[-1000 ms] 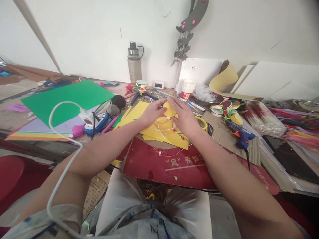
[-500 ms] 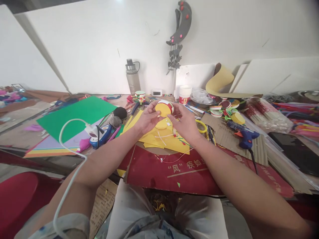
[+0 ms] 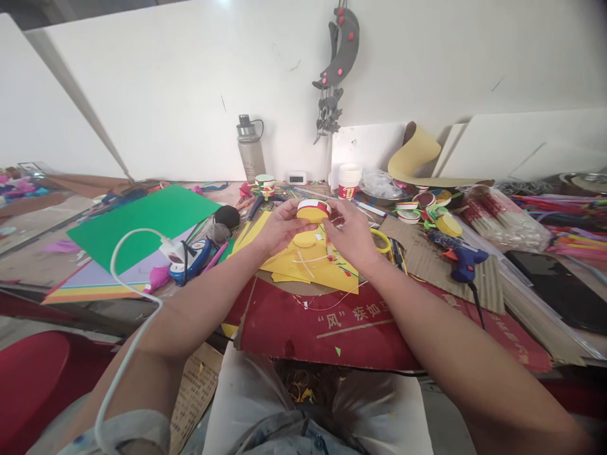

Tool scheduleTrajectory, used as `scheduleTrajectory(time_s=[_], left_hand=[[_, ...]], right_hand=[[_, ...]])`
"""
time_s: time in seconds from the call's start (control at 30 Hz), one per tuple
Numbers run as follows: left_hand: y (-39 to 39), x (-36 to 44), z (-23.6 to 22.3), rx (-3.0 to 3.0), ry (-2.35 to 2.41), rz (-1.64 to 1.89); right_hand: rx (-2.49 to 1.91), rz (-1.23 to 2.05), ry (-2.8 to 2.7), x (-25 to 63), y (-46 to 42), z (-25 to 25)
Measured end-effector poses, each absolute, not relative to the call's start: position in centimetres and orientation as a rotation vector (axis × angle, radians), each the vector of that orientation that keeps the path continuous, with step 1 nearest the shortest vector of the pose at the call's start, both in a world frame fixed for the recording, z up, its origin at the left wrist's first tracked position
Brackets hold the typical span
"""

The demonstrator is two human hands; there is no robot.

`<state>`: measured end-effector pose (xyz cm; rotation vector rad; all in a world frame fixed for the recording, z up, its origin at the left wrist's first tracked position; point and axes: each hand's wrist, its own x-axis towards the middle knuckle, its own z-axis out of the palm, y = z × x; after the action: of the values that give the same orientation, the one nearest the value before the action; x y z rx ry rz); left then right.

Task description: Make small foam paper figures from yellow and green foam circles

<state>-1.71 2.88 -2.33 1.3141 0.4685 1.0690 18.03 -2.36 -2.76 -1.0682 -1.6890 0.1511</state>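
Tipping a yellow-faced craft roundel mid-frame in closed grip of left hand and right hand, exposing more rim to scrutiny.

Room to pass lies over the flat red cardboard; a white cable blocks the left, a glue gun obstructs right of the right hand.

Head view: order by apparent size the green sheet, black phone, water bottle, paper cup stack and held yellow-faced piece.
1. Green sheet
2. Black phone
3. Water bottle
4. Smallest, too alike to rank: paper cup stack, yellow-faced piece.
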Motion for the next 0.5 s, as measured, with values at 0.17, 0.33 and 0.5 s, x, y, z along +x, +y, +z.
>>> scheduleTrajectory(time_s=[0.17,0.33,0.5], left_hand=[[2.20,-1.36,-2.11,1.342,0.440,1.105],[2.23,-1.13,-2.33,1.413,0.472,1.156],[2.26,-1.05,-2.42,1.392,0.486,1.171]], right_hand=[[-1.069,0.124,-1.707,18.00,-2.39,-2.83],[-1.031,0.069,-1.727,17.62,-2.48,-3.01],[-1.029,0.026,-1.722,17.42,-2.81,-2.95]])
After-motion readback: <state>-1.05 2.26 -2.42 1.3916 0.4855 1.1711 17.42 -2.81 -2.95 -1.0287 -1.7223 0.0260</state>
